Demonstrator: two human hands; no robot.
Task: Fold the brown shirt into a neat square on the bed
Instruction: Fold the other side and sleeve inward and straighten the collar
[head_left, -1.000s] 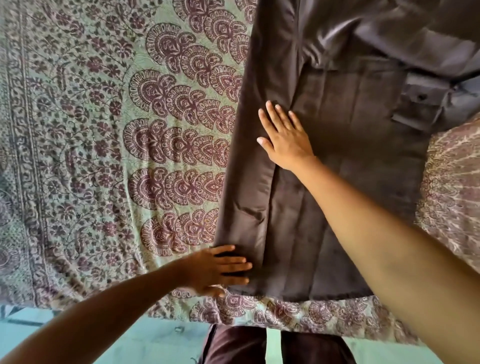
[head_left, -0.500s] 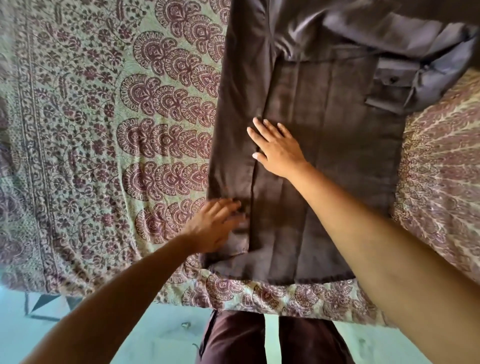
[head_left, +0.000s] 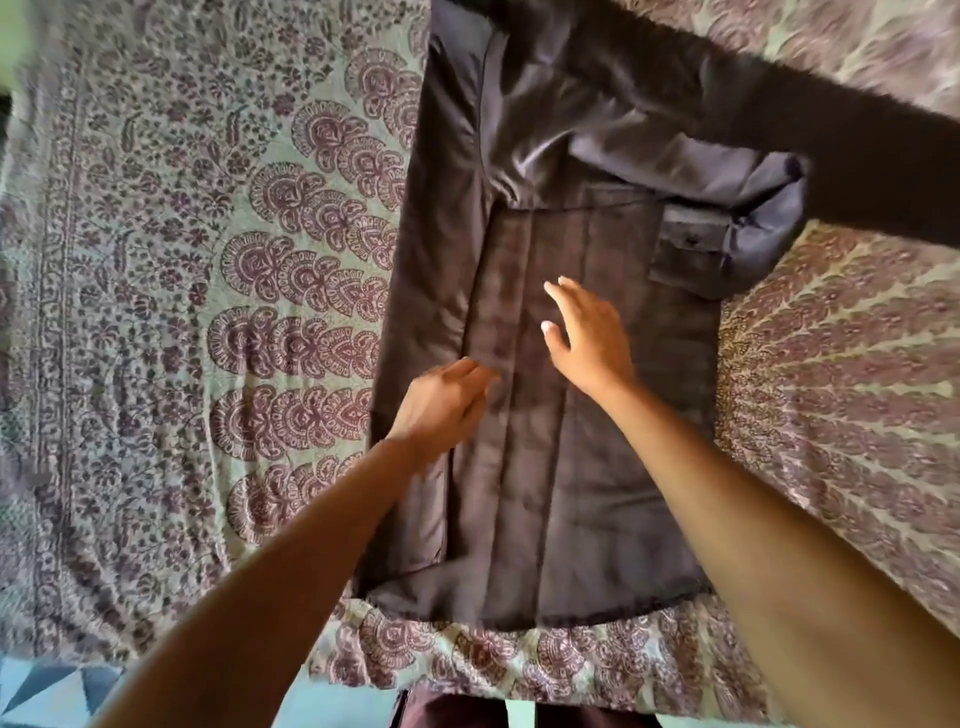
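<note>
Shirt (head_left: 545, 519) first, seen from the head camera: brown, lying lengthwise on the bed (head_left: 208, 312), its hem close to the near edge and its far end running out of the top of the view. The bed wears a pale green cover printed with maroon fans and flowers. The shirt's left side is folded inward as a long flap (head_left: 421, 322), whose edge runs down the body of the garment. Across the upper part a folded-in piece ends in a cuff (head_left: 685, 249) with a small dark button (this corner looks bunched, not flat). A dark sleeve (head_left: 857, 171) stretches away to the right, over the cover. The left hand (head_left: 447, 405) lies on the flap's inner edge about halfway up, fingers straight and together, gripping nothing. The right hand (head_left: 587, 338) is just beside it over the middle of the shirt, fingers loose and a little spread, holding nothing; the blur makes it hard to tell whether the palm touches the cloth or hangs just above it. At the bottom left, past the bed's edge, a strip of bluish floor (head_left: 47, 686) shows.
</note>
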